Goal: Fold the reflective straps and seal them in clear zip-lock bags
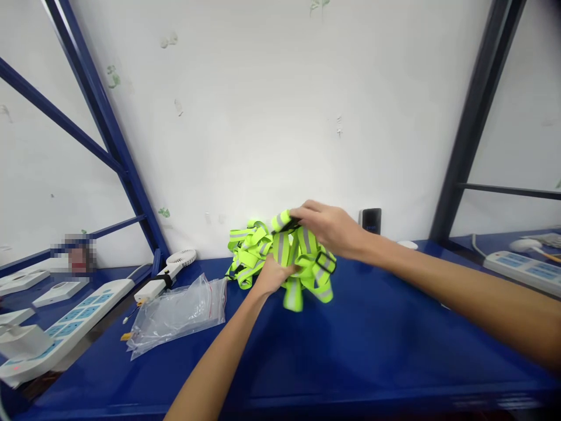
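Observation:
A bundle of neon yellow-green reflective straps (322, 275) with grey stripes hangs between my two hands above the blue table. My left hand (275, 275) is closed round the bundle from the near side. Higher up, my right hand (322, 222) pinches a folded end of the straps and a black part at the top. A black buckle (326, 262) shows on the right side of the bundle. Just left of it, a second heap of the same straps (249, 251) lies on the table against the wall.
Clear zip bags (184, 310) lie on the blue table (372, 345) to the left, beside a small white fan (180, 257). A long white power strip (74, 321) is farther left. A dark device (371, 220) stands by the wall, right of my hands. Metal posts rise on both sides.

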Demonstrator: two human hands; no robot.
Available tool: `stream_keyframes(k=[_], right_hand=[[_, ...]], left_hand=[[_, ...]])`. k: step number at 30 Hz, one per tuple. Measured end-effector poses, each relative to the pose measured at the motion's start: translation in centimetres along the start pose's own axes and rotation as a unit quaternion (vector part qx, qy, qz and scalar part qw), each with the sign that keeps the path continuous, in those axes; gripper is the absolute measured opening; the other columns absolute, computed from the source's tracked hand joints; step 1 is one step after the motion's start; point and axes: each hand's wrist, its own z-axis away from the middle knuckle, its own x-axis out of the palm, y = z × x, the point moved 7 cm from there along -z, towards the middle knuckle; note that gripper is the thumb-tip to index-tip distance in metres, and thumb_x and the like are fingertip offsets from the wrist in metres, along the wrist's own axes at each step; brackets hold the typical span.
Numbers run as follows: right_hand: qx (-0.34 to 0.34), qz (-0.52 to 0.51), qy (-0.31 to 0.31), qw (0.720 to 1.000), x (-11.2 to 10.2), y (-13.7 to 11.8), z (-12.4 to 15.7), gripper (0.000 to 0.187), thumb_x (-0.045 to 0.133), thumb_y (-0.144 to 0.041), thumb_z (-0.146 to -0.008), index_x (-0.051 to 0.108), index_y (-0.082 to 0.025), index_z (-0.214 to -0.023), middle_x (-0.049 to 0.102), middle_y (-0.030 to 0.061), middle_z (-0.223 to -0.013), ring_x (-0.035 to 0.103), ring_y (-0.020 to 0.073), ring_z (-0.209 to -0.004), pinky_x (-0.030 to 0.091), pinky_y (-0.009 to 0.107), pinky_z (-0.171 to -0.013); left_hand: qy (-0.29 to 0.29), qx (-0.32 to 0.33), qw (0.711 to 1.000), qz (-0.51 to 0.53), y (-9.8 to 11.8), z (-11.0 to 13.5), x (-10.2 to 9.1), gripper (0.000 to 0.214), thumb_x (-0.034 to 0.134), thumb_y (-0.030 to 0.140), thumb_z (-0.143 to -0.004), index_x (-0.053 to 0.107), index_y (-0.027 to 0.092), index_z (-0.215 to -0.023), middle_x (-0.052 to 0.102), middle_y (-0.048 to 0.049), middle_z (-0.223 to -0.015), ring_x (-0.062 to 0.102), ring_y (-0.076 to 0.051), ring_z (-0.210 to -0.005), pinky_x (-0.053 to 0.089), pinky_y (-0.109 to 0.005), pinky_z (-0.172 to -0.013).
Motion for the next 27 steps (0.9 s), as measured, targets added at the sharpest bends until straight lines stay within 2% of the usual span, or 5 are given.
stream_keyframes(k=[3, 7, 16, 20, 27], right_hand=[[0.079, -0.063, 0.101, 0.990, -1.2, 4.4, 1.4, 0.032, 0.046, -0.020, -0.091, 0.060, -0.021, -0.120, 0.064, 0.0095, -0.106, 0.061, 0.0233, -0.092, 0.050, 0.039, -0.083], [0.234, -0.175, 0.201, 0.935, 0.1, 10.0, 4.7, 0.037, 0.057, -0.033, -0.085, 0.062, -0.020, -0.120, 0.066, 0.0098, -0.108, 0.062, 0.0247, -0.092, 0.052, 0.042, -0.082], [0.428, -0.542, 0.400, 0.602, 6.2, 15.6, 10.1, 0.032, 0.070, -0.020, -0.065, 0.065, -0.016, -0.097, 0.068, 0.0030, -0.082, 0.064, 0.0156, -0.069, 0.055, 0.029, -0.063], [0.429, -0.606, 0.329, 0.584, 9.0, 12.8, 10.4, 0.031, 0.072, -0.022, -0.069, 0.059, -0.020, -0.096, 0.070, 0.0016, -0.082, 0.066, 0.0147, -0.067, 0.056, 0.026, -0.060], [0.437, -0.643, 0.258, 0.574, 12.3, 9.5, 10.9, 0.031, 0.067, -0.028, -0.078, 0.047, -0.028, -0.102, 0.067, -0.0036, -0.082, 0.064, 0.0147, -0.058, 0.058, 0.030, -0.050]], left_hand=[[-0.042, -0.051, 0.994, -0.083, -1.6, 1.6, -1.4, 0.031, 0.074, 0.028, -0.066, 0.068, 0.017, -0.094, 0.071, -0.0056, -0.089, 0.065, -0.026, -0.081, 0.049, -0.033, -0.072], [0.087, -0.009, 0.962, -0.257, -0.5, 1.6, -5.9, 0.045, 0.080, 0.029, -0.059, 0.069, 0.022, -0.103, 0.070, -0.0073, -0.087, 0.063, -0.031, -0.085, 0.045, -0.037, -0.080], [0.277, -0.038, 0.955, -0.101, -0.8, 0.2, -7.3, 0.033, 0.066, 0.019, -0.069, 0.064, 0.024, -0.101, 0.060, -0.0060, -0.103, 0.056, -0.025, -0.098, 0.040, -0.037, -0.092], [0.384, -0.172, 0.907, 0.033, -3.4, 0.9, -7.4, 0.019, 0.055, 0.037, -0.080, 0.057, 0.021, -0.090, 0.056, -0.0028, -0.087, 0.057, -0.020, -0.084, 0.046, -0.033, -0.080], [0.225, -0.269, 0.915, 0.198, -4.1, 0.6, -3.8, 0.048, 0.036, 0.066, -0.085, 0.048, 0.020, -0.079, 0.058, -0.0079, -0.096, 0.064, -0.023, -0.088, 0.051, -0.035, -0.073]])
